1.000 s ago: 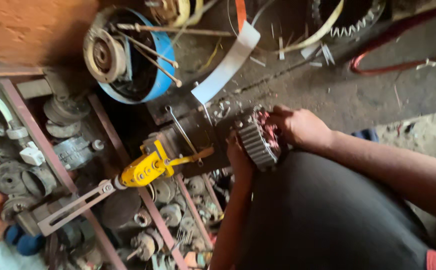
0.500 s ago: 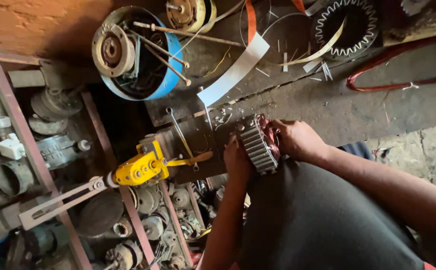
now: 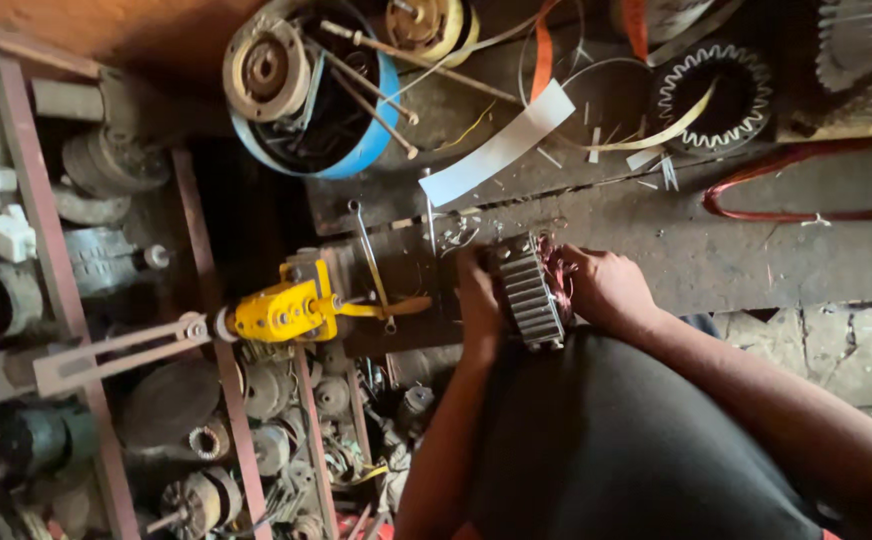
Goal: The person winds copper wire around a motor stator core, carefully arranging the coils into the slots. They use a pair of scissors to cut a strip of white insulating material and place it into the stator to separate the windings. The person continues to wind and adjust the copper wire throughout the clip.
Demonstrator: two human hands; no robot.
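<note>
**A:** Status, left to right?

**B:** Far left I see a rust-red rack (image 3: 51, 240) stuffed with old motor parts. Next, a yellow winding tool (image 3: 281, 312) with a long grey crank arm, nobody on it. A blue-rimmed tub (image 3: 368, 150) of rods and a pulley sits above it. Mid-frame, my left hand (image 3: 478, 300) is closed on the near face of the ribbed metal core (image 3: 534, 290), which sits against the edge of the dark bench (image 3: 756, 250), just over my lap. My right hand (image 3: 606, 285) cups its far side, fingers curled into the reddish wire there.

**A:** How far along?

**B:** My read is midway. Some wire is in the core. A white strip (image 3: 501, 145) and cut slivers lie on the bench unused. A red wire loop (image 3: 796, 200) is far right.

**A:** Blind spots?

**B:** Both palms cover the core's ends and I can't count filled slots. Fingertips are buried in wire. The toothed ring (image 3: 716, 95) up top is dim.
</note>
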